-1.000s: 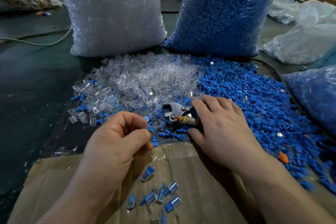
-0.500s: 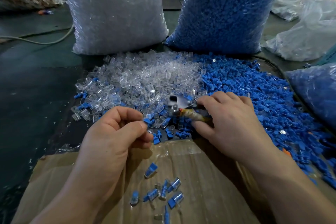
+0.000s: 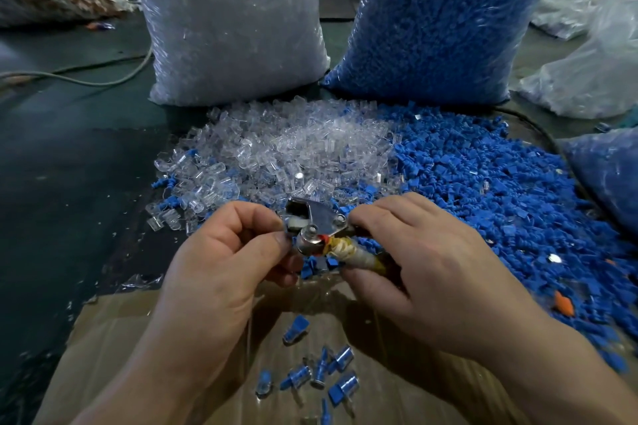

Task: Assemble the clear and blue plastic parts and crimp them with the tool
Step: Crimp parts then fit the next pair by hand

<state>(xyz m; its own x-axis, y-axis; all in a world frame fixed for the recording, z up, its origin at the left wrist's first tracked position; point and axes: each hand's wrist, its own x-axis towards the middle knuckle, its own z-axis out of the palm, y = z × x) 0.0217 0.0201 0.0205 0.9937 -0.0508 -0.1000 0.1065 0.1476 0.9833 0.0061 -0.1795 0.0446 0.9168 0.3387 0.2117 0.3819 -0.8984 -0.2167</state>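
The right hand [image 3: 424, 269] has its fingers curled round the handles of the tool [image 3: 319, 222], a small pair of metal pliers whose near handle is wrapped in yellowish tape. The tool is held up in the middle of the scene, above the near edge of the loose parts, with its shiny head pointing left. The left hand [image 3: 224, 262] meets it there. Its fingers are curled, and the thumb and forefinger pinch a small part [image 3: 293, 225], pale in colour, at the mouth of the tool's head. How far the part sits inside is hidden by the fingertips.

Just beyond the hands lies a pile of clear parts [image 3: 293, 148], and touching it on the right is a wider spread of blue parts [image 3: 483, 190], with a few blue ones strewn among the clear. An orange piece [image 3: 563, 305] lies at the near right edge of the blue spread.

Near the person, under both wrists, is a sheet of cardboard [image 3: 138, 338] with a handful of joined blue-and-clear pieces [image 3: 310, 373] scattered on it.

At the far side stand two full plastic sacks side by side: the sack of clear parts [image 3: 228, 21] on the left, the sack of blue parts [image 3: 431, 21] on the right. A pale cable [image 3: 86, 79] runs across the dark surface at far left.
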